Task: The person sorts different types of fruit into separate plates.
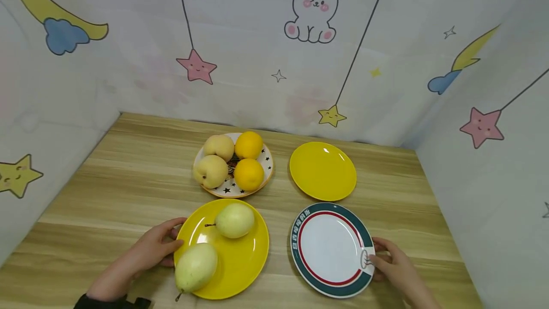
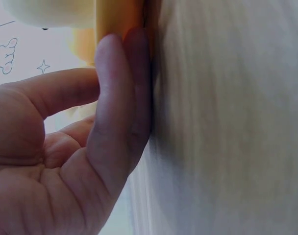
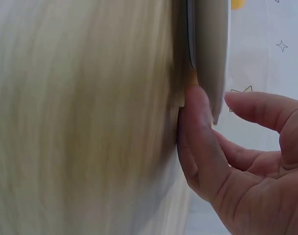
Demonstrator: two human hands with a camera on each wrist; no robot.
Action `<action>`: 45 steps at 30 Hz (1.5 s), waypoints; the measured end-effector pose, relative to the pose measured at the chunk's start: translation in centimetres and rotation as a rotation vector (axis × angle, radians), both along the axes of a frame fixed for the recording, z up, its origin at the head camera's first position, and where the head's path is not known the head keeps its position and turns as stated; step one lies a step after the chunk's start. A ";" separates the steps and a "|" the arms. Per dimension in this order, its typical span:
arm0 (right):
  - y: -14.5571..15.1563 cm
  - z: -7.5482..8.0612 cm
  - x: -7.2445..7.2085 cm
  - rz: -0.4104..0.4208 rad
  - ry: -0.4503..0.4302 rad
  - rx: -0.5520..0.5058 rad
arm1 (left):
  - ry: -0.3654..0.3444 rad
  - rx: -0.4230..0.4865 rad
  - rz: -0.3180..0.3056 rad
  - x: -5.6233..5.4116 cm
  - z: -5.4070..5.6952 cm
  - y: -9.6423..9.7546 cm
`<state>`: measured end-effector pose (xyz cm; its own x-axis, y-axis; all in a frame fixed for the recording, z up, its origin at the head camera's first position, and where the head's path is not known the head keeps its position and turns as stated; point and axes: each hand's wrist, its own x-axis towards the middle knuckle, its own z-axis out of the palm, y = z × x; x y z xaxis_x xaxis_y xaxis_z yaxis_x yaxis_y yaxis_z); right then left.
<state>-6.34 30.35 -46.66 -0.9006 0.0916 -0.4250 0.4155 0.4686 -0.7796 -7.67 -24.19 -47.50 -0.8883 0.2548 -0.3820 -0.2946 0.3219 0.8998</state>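
In the head view, my left hand [image 1: 150, 248] grips the left rim of a large yellow plate [image 1: 240, 263], thumb at the edge. On that plate lie two pale green pears, a front pear [image 1: 196, 267] overlapping the near-left rim and a back pear [image 1: 235, 221]. My right hand [image 1: 398, 267] pinches the right rim of a white plate [image 1: 328, 249] with a dark green border and red ring. In the right wrist view, fingers [image 3: 203, 122] reach under this plate's edge [image 3: 211, 54], with the thumb on its upper side. The left wrist view has fingers [image 2: 112, 93] low against the yellow rim [image 2: 109, 22].
Behind the large yellow plate, a star-patterned plate [image 1: 227, 190] bears two yellowish round fruits [image 1: 210, 171] and two oranges [image 1: 249, 174]. A smaller yellow plate [image 1: 323, 170] sits behind the white one. Cartoon-printed fabric [image 1: 257, 94] encloses the wooden table [image 1: 107, 180] at back and sides.
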 end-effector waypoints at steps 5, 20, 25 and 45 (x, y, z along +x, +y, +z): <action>-0.6 -0.3 -0.1 -0.038 0.012 -0.029 | -0.005 -0.004 0.013 0.0 0.1 0.1; -0.3 -1.0 -0.1 -0.106 0.015 -0.165 | -0.007 -0.008 0.020 0.1 0.3 0.2; -0.1 -1.2 -0.2 -0.102 0.004 -0.179 | -0.001 -0.003 0.011 0.1 0.3 0.2; 0.0 -0.9 -0.5 -0.104 -0.023 -0.192 | 0.151 -0.355 -0.046 0.0 1.5 1.6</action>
<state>-6.84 30.38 -47.58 -0.8802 0.0988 -0.4642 0.4729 0.2656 -0.8401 -7.71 -22.62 -45.96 -0.9321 0.1708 -0.3195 -0.1457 0.6307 0.7622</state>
